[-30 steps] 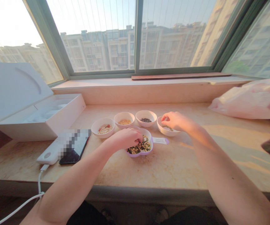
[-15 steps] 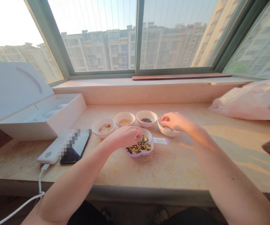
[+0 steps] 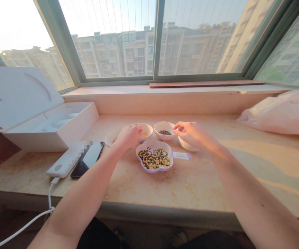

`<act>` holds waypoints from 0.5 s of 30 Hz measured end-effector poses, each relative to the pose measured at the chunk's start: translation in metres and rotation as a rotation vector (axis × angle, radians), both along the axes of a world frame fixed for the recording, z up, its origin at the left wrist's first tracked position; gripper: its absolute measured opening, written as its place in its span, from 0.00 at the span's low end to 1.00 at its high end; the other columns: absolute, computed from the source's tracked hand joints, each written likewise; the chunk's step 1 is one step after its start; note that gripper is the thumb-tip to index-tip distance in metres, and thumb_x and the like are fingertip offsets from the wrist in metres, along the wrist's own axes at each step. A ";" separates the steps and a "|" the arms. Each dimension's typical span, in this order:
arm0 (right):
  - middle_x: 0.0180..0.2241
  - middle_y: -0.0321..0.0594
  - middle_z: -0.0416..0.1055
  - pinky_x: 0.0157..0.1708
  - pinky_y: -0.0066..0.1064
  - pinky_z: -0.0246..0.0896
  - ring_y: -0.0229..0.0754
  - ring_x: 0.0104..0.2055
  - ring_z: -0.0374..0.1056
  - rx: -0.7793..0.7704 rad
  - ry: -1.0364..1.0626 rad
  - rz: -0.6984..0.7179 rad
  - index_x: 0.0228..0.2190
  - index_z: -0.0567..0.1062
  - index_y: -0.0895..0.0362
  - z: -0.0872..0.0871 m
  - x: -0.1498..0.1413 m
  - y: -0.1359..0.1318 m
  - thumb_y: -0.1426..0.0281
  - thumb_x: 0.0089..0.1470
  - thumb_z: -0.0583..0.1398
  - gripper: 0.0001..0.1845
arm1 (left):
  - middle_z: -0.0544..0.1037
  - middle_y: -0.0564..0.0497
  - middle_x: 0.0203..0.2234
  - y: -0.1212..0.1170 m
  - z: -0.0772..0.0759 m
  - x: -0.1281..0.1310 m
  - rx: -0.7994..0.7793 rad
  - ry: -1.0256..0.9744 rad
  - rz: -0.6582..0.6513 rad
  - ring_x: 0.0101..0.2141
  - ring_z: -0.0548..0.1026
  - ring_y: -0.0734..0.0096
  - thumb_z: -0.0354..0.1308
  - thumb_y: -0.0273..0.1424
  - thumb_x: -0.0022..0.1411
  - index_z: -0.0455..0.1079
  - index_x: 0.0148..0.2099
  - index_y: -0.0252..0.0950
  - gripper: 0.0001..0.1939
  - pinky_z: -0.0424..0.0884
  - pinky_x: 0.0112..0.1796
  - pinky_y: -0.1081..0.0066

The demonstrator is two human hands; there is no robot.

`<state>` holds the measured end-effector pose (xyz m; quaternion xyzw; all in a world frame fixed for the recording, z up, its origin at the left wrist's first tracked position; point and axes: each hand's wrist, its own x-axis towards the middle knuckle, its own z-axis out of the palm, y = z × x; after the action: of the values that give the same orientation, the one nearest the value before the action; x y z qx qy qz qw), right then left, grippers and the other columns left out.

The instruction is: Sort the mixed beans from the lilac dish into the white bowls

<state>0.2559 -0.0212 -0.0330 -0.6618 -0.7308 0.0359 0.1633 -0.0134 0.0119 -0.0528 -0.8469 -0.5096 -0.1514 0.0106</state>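
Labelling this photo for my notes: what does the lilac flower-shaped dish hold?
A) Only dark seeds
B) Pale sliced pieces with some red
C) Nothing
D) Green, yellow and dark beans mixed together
D: the lilac flower-shaped dish shows green, yellow and dark beans mixed together.

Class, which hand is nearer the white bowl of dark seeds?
Right hand, its fingertips just beside the bowl. Left hand is farther, over the bowl of yellow grains.
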 end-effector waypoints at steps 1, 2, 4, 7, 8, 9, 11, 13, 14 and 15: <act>0.40 0.41 0.81 0.37 0.33 0.63 0.46 0.40 0.74 0.002 0.047 0.080 0.42 0.82 0.50 -0.001 -0.007 -0.004 0.60 0.62 0.57 0.15 | 0.81 0.42 0.39 0.001 -0.002 -0.001 -0.010 0.013 0.016 0.39 0.77 0.63 0.48 0.29 0.71 0.76 0.37 0.33 0.16 0.70 0.41 0.68; 0.39 0.40 0.81 0.36 0.33 0.63 0.45 0.39 0.74 -0.022 0.097 0.172 0.42 0.82 0.50 -0.003 -0.015 -0.008 0.59 0.62 0.58 0.15 | 0.81 0.42 0.39 0.002 -0.003 -0.001 -0.018 0.022 0.020 0.39 0.77 0.63 0.47 0.29 0.71 0.76 0.36 0.33 0.17 0.70 0.41 0.67; 0.38 0.40 0.81 0.37 0.32 0.65 0.44 0.37 0.74 -0.086 0.182 0.366 0.42 0.82 0.51 -0.008 -0.031 -0.016 0.58 0.61 0.60 0.15 | 0.81 0.42 0.40 0.002 -0.004 -0.001 -0.020 0.016 0.013 0.40 0.78 0.63 0.47 0.30 0.71 0.77 0.36 0.33 0.17 0.70 0.43 0.67; 0.44 0.40 0.80 0.45 0.35 0.66 0.45 0.43 0.74 -0.154 0.257 0.659 0.46 0.81 0.52 -0.018 -0.055 -0.026 0.61 0.58 0.63 0.15 | 0.81 0.42 0.42 0.001 -0.003 -0.001 0.001 -0.015 -0.010 0.41 0.78 0.62 0.47 0.30 0.72 0.77 0.39 0.33 0.17 0.70 0.43 0.67; 0.46 0.40 0.80 0.48 0.36 0.66 0.46 0.47 0.74 -0.154 0.276 0.723 0.47 0.80 0.52 -0.021 -0.062 -0.028 0.63 0.57 0.64 0.16 | 0.81 0.43 0.42 0.001 -0.002 -0.001 0.006 -0.018 -0.015 0.41 0.78 0.62 0.47 0.30 0.72 0.77 0.40 0.34 0.17 0.70 0.43 0.67; 0.48 0.41 0.79 0.52 0.38 0.64 0.48 0.50 0.72 -0.150 0.268 0.775 0.47 0.80 0.51 -0.024 -0.068 -0.029 0.65 0.55 0.65 0.17 | 0.81 0.43 0.41 0.001 -0.002 -0.001 0.009 -0.017 -0.019 0.41 0.78 0.62 0.47 0.30 0.72 0.77 0.40 0.34 0.17 0.70 0.43 0.67; 0.51 0.40 0.77 0.56 0.41 0.62 0.51 0.54 0.70 -0.110 0.220 0.802 0.46 0.80 0.50 -0.029 -0.078 -0.030 0.67 0.51 0.67 0.19 | 0.81 0.44 0.41 0.002 -0.002 0.000 0.012 -0.014 -0.028 0.40 0.78 0.62 0.48 0.30 0.71 0.77 0.39 0.35 0.16 0.71 0.42 0.67; 0.50 0.39 0.77 0.55 0.42 0.62 0.52 0.54 0.69 -0.102 0.165 0.781 0.44 0.80 0.48 -0.031 -0.083 -0.028 0.67 0.48 0.69 0.19 | 0.81 0.44 0.42 0.002 -0.002 0.001 0.016 -0.020 -0.037 0.41 0.78 0.63 0.48 0.29 0.70 0.78 0.41 0.35 0.15 0.71 0.43 0.68; 0.49 0.38 0.77 0.54 0.42 0.63 0.53 0.53 0.70 -0.109 0.144 0.768 0.43 0.80 0.47 -0.031 -0.085 -0.028 0.68 0.47 0.69 0.19 | 0.81 0.45 0.43 0.001 -0.003 0.001 0.017 -0.025 -0.039 0.41 0.79 0.63 0.48 0.29 0.70 0.78 0.41 0.36 0.15 0.71 0.43 0.68; 0.47 0.36 0.78 0.52 0.41 0.64 0.53 0.52 0.70 -0.119 0.127 0.756 0.42 0.80 0.46 -0.030 -0.086 -0.027 0.68 0.46 0.70 0.18 | 0.81 0.45 0.44 0.001 -0.003 0.002 0.020 -0.029 -0.040 0.41 0.79 0.63 0.48 0.29 0.70 0.78 0.41 0.36 0.15 0.71 0.43 0.69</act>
<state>0.1698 -0.0480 -0.0634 -0.3503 -0.9084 0.1766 0.1447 -0.0116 0.0131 -0.0554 -0.8545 -0.4913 -0.1687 0.0088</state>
